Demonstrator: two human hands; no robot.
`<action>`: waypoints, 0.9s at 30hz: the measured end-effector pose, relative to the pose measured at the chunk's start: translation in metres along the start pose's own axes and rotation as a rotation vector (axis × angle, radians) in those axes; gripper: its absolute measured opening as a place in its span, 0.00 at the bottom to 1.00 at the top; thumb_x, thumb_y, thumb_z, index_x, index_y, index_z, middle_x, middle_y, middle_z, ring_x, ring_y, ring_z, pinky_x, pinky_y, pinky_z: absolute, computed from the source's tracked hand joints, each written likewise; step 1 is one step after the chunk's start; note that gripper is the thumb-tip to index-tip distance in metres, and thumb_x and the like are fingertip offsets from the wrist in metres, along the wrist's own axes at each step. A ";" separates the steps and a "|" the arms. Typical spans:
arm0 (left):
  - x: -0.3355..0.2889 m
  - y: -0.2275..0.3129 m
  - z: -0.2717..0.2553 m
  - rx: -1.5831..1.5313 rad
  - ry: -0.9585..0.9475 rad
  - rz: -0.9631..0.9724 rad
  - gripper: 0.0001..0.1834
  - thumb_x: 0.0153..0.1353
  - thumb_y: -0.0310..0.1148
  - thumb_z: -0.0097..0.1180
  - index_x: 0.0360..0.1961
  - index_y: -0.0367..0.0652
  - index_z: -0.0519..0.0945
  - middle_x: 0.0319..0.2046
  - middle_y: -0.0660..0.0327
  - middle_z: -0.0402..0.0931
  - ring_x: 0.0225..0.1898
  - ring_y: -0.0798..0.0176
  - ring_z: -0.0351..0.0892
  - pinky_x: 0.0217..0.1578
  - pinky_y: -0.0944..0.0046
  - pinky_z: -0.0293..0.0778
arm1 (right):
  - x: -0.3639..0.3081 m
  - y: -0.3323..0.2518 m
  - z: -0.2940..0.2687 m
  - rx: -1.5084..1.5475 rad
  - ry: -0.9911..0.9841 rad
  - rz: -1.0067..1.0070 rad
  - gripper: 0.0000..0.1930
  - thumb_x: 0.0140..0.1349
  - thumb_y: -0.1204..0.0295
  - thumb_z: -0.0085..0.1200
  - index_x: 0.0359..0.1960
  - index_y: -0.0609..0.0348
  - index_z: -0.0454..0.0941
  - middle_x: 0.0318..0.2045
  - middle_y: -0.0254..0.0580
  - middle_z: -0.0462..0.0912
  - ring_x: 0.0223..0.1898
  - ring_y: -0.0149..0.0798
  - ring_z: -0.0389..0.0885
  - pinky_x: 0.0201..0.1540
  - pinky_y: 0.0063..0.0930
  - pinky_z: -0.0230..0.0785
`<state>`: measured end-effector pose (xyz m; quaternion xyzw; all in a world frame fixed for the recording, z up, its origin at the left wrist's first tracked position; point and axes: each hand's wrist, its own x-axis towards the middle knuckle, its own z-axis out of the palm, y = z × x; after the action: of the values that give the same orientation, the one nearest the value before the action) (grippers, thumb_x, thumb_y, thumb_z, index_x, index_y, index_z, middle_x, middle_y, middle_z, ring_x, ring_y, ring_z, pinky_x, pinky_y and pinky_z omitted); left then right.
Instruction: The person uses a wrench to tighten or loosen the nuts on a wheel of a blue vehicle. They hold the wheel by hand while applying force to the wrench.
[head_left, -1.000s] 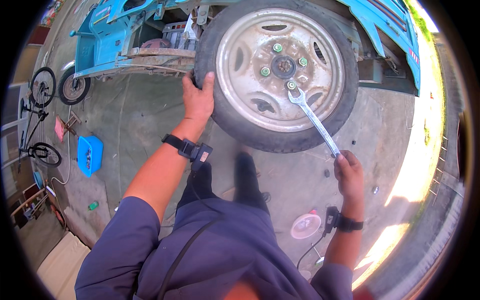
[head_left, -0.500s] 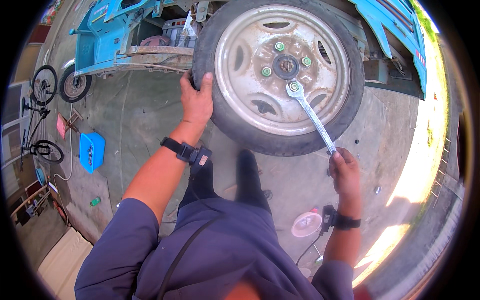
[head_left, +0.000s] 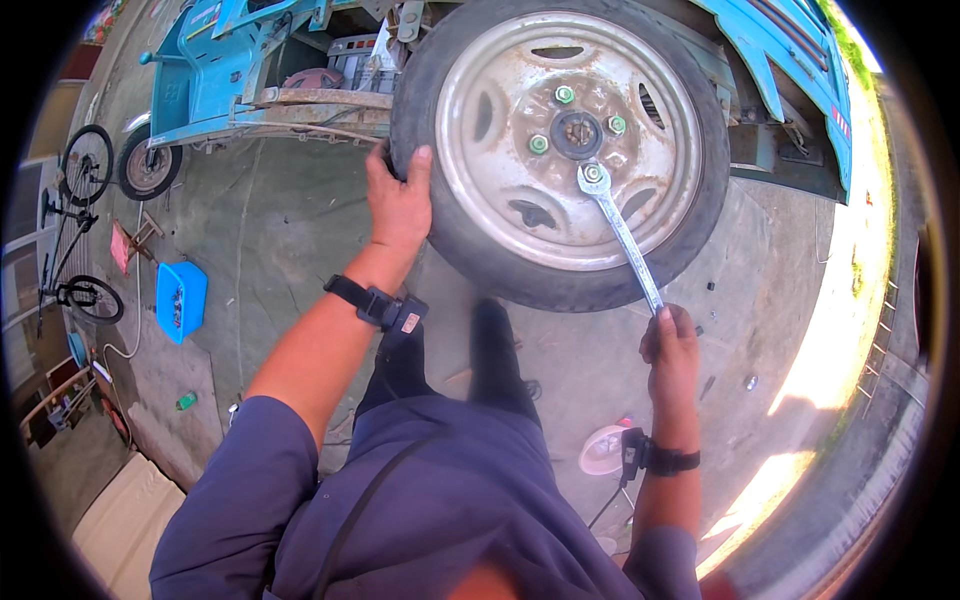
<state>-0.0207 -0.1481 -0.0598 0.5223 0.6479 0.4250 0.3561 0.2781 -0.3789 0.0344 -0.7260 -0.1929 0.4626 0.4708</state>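
A vehicle wheel with a black tyre point(head_left: 480, 245) and a rusty silver rim point(head_left: 490, 200) faces me, mounted on a blue vehicle. Around its hub are several green-marked nuts, one of them the upper nut point(head_left: 565, 94). My right hand point(head_left: 672, 350) is closed around the lower end of a long silver wrench point(head_left: 625, 236). The wrench's open jaw sits on the lowest nut point(head_left: 594, 173). My left hand point(head_left: 400, 205) rests against the tyre's left side, thumb raised and apart from the fingers, which are partly hidden behind the tyre.
The blue vehicle's frame point(head_left: 330, 118) spans the top. On the concrete floor at the left stand a blue basin point(head_left: 181, 302), a small stool point(head_left: 132, 243) and a bicycle point(head_left: 70, 225). A pink basin point(head_left: 602, 450) lies at the lower right, near a cable from my wrist strap.
My right hand and the wrench's handle end have swung slightly left. The wrench's jaw remains on the lowest nut. My left hand stays against the tyre.
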 end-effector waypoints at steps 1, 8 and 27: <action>0.000 -0.002 0.000 -0.013 0.000 0.001 0.39 0.63 0.51 0.59 0.61 0.29 0.63 0.56 0.42 0.71 0.57 0.48 0.71 0.60 0.55 0.65 | -0.001 0.001 -0.001 -0.034 0.014 -0.028 0.14 0.72 0.63 0.49 0.44 0.63 0.73 0.24 0.31 0.71 0.19 0.23 0.65 0.20 0.18 0.55; -0.014 -0.001 -0.021 -0.158 -0.003 -0.132 0.29 0.64 0.42 0.60 0.57 0.32 0.67 0.51 0.49 0.74 0.50 0.57 0.76 0.50 0.60 0.72 | -0.022 -0.006 -0.004 -0.116 0.071 -0.035 0.16 0.73 0.63 0.48 0.49 0.64 0.74 0.24 0.32 0.75 0.20 0.23 0.70 0.23 0.15 0.59; -0.172 0.090 0.052 -0.292 -1.455 -0.507 0.22 0.73 0.41 0.45 0.61 0.37 0.71 0.52 0.57 0.77 0.53 0.61 0.75 0.53 0.61 0.71 | -0.055 -0.013 0.005 -0.216 -0.255 0.120 0.18 0.68 0.75 0.48 0.58 0.63 0.71 0.46 0.42 0.83 0.39 0.33 0.85 0.37 0.24 0.72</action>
<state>0.0945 -0.2991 0.0063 0.4537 0.2887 -0.0372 0.8423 0.2487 -0.4094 0.0719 -0.7179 -0.2559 0.5549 0.3335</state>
